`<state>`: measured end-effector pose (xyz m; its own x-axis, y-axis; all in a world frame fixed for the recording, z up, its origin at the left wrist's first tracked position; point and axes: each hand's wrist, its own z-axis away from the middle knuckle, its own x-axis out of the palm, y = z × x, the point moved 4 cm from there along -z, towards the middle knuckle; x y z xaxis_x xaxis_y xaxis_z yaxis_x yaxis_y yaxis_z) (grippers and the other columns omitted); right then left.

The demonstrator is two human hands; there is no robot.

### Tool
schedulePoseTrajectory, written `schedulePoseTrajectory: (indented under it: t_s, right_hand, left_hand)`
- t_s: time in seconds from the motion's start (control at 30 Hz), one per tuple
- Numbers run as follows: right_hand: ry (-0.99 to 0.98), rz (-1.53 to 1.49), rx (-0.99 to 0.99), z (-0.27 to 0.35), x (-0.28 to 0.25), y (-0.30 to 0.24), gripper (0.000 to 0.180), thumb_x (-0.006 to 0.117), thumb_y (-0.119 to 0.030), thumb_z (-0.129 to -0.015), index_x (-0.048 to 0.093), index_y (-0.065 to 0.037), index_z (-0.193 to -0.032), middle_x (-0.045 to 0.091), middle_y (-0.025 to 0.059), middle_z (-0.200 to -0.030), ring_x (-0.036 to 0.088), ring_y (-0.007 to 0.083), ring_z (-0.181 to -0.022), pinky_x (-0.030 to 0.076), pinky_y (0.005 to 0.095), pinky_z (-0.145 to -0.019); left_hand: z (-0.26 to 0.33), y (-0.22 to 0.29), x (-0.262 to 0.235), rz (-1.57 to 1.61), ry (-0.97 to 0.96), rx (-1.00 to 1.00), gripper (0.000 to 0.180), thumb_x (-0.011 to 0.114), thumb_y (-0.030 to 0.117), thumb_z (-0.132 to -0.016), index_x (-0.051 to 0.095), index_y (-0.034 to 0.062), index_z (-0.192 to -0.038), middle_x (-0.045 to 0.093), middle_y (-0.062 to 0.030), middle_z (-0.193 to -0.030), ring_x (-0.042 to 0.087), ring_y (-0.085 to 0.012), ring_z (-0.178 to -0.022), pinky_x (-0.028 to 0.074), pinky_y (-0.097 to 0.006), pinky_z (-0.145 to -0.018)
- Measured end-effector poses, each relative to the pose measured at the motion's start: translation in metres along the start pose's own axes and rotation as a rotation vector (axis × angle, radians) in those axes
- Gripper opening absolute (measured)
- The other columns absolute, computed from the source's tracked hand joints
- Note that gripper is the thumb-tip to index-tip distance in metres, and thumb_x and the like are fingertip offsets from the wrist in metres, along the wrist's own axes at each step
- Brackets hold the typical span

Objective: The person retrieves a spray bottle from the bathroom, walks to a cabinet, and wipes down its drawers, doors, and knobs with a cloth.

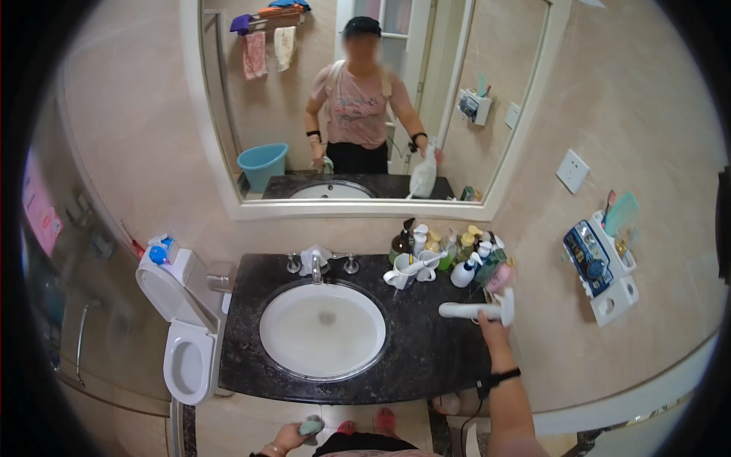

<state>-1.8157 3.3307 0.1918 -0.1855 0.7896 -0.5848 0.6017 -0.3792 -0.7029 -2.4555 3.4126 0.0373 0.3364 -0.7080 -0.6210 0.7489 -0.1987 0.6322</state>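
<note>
My right hand (491,324) is raised over the right end of the dark stone counter (426,343) and grips a white hair dryer (476,309) by its handle, the nozzle pointing left. A black band sits on that wrist. Low by my waist, my left hand (293,436) is closed around a small grey-green cloth (311,428). The white oval basin (323,330) lies between the two hands, with the chrome tap (317,268) behind it.
Several bottles (457,251) and two white cups (407,270) crowd the counter's back right. A toilet (183,343) with its lid up stands left. A wall holder (601,266) hangs right. The mirror (365,99) reflects a person, a blue bucket and hanging towels.
</note>
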Motion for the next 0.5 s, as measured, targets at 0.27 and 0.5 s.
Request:
schedulePoseTrajectory:
  t_s: [0.27,0.5]
  right_hand:
    - [0.086,0.087,0.29,0.27,-0.199,-0.031,0.047,0.071,-0.01,-0.073,0.048,0.0,-0.113,0.057,0.0152,-0.112,0.057,0.0236,-0.095,0.047,0.037,-0.088]
    - [0.178,0.112,0.816,0.441,-0.333,-0.064,0.074,0.066,-0.016,-0.085,0.026,-0.004,-0.147,0.034,0.0154,-0.147,0.039,0.0322,-0.131,0.033,0.039,-0.107]
  left_hand:
    - [-0.071,0.182,0.029,-0.246,-0.34,0.478,0.034,0.067,0.035,-0.077,0.065,0.0109,-0.101,0.067,-0.0182,-0.097,0.064,-0.0373,-0.09,0.05,-0.046,-0.079]
    - [0.004,0.376,0.212,-0.333,-0.844,0.983,0.038,0.067,0.018,-0.072,0.062,0.0081,-0.108,0.066,-0.0192,-0.097,0.062,-0.0382,-0.095,0.049,-0.046,-0.08]
